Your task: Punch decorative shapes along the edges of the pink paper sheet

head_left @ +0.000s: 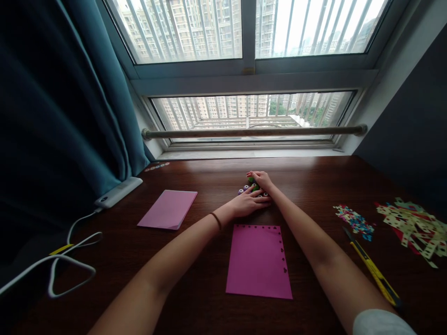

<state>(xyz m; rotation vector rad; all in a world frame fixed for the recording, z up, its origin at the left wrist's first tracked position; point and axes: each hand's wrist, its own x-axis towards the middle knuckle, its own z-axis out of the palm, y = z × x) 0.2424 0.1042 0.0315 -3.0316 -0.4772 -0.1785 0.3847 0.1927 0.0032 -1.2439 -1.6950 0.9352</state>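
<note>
Both my arms reach out over a dark wooden desk (195, 298) to a small cluster of coloured paper punches (245, 188) near the window. My left hand (248, 204) lies flat with fingers stretched out against the near side of the cluster. My right hand (260, 179) curls over the top of the punches, fingers closed round a green one. A magenta sheet (258, 260) with small punched heart holes along its top and right edges lies just in front of my hands.
A lighter pink sheet stack (168, 209) lies to the left. A white power strip (118, 191) and cables (66, 265) sit at the left edge by a teal curtain. A yellow utility knife (373, 270), confetti bits (354, 219) and punched paper scraps (415, 225) lie at right.
</note>
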